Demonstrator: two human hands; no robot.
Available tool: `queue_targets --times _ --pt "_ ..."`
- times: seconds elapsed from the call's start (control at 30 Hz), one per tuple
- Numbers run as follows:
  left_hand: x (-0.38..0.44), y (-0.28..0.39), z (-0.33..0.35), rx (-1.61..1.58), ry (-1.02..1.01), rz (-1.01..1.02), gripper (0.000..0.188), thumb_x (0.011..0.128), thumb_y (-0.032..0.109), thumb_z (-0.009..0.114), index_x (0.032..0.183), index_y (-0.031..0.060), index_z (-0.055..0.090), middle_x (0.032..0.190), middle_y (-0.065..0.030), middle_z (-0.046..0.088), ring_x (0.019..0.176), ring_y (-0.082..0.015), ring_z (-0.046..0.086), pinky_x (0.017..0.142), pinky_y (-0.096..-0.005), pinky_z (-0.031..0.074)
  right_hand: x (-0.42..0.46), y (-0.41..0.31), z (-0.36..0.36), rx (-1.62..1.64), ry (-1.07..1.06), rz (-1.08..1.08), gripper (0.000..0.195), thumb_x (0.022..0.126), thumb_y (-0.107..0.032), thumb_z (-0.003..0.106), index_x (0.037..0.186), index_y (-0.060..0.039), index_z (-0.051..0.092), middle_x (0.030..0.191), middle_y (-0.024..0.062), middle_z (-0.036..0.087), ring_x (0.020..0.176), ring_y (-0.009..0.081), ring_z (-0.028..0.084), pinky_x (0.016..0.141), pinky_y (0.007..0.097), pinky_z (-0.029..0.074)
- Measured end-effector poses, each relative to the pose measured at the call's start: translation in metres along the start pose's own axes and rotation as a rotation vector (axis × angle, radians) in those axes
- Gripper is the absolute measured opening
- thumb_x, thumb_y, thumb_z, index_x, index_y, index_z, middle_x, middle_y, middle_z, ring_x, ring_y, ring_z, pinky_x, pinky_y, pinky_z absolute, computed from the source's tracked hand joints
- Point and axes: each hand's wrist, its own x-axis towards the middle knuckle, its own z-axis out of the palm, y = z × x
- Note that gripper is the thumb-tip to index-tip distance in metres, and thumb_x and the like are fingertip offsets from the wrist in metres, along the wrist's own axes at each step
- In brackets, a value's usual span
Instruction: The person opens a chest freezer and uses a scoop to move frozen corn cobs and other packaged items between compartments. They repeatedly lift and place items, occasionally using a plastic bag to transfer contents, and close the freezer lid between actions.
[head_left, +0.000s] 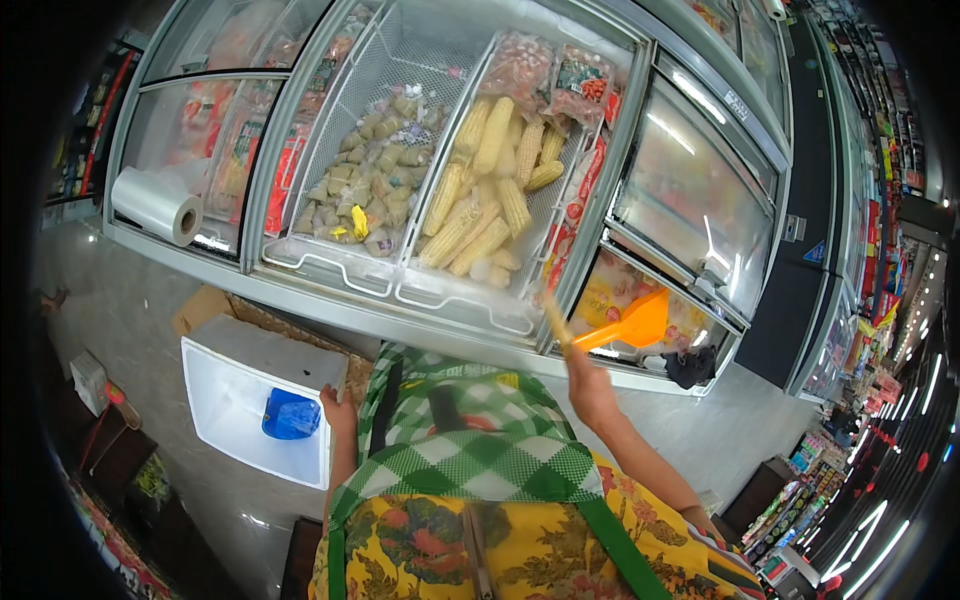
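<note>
My left hand (340, 411) grips the near right rim of a white tub (225, 420). A blue scoop (291, 414) lies inside the tub. My right hand (589, 384), at the freezer's front edge, is closed around a blurred tan stick-like tool (556, 321); its tip is hard to make out. Against the same hand is the handle end of an orange scoop (636, 324), over the glass at the right; whether the hand also holds it is unclear. Ahead, the open chest freezer (322, 289) has corn cobs (480, 225) in one wire basket and leaf-wrapped bundles (367, 187) in another.
A plastic bag roll (154, 206) rests on the left lid. Bagged frozen meat (517, 67) lies behind the corn. A dark cloth item (690, 366) is at the freezer's right corner. Cardboard (202, 304) lies by the tub, and shelves line the right side.
</note>
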Motion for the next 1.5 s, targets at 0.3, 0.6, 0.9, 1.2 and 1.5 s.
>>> queue_targets --times 0.3,0.6,0.9,1.2,1.5 --pt "0.002 0.002 0.000 0.025 0.009 0.015 0.063 0.081 0.015 0.071 0.135 -0.0025 0.043 0.127 -0.0262 0.056 0.118 -0.0355 0.056 0.101 -0.0412 0.043 0.010 -0.029 -0.045 0.176 0.129 0.085 0.025 0.097 -0.012 0.052 0.119 -0.0016 0.058 0.076 0.0271 0.063 0.072 0.0484 0.060 0.061 0.0500 0.048" --pt "-0.002 0.011 0.003 0.077 0.005 0.039 0.065 0.079 0.015 0.072 0.135 -0.0031 0.044 0.125 -0.0258 0.058 0.115 -0.0363 0.057 0.099 -0.0409 0.044 0.003 0.007 -0.006 0.022 -0.051 0.018 0.024 0.097 -0.016 0.050 0.116 -0.0045 0.057 0.079 0.0306 0.062 0.075 0.0491 0.060 0.065 0.0557 0.049" --pt "-0.002 0.005 0.000 0.008 -0.001 -0.008 0.066 0.079 0.012 0.071 0.136 -0.0033 0.042 0.127 -0.0267 0.056 0.118 -0.0361 0.056 0.101 -0.0412 0.042 -0.004 0.025 0.017 0.032 -0.119 0.042 0.028 0.096 -0.017 0.053 0.120 -0.0020 0.057 0.082 0.0311 0.062 0.079 0.0502 0.061 0.067 0.0550 0.048" --pt "0.005 -0.011 -0.002 0.032 0.009 0.023 0.068 0.079 0.013 0.071 0.137 -0.0035 0.041 0.127 -0.0269 0.056 0.118 -0.0357 0.056 0.101 -0.0409 0.043 -0.006 0.014 0.005 0.046 -0.049 0.006 0.033 0.097 -0.016 0.052 0.126 -0.0008 0.054 0.074 0.0248 0.061 0.070 0.0386 0.064 0.062 0.0472 0.049" --pt "0.005 -0.023 -0.007 0.051 -0.021 0.010 0.067 0.081 0.011 0.071 0.138 -0.0040 0.038 0.130 -0.0286 0.052 0.120 -0.0353 0.053 0.101 -0.0412 0.042 0.002 -0.006 -0.013 0.265 0.073 0.082 0.030 0.099 -0.015 0.050 0.123 0.0022 0.056 0.062 0.0173 0.058 0.053 0.0291 0.060 0.054 0.0349 0.048"
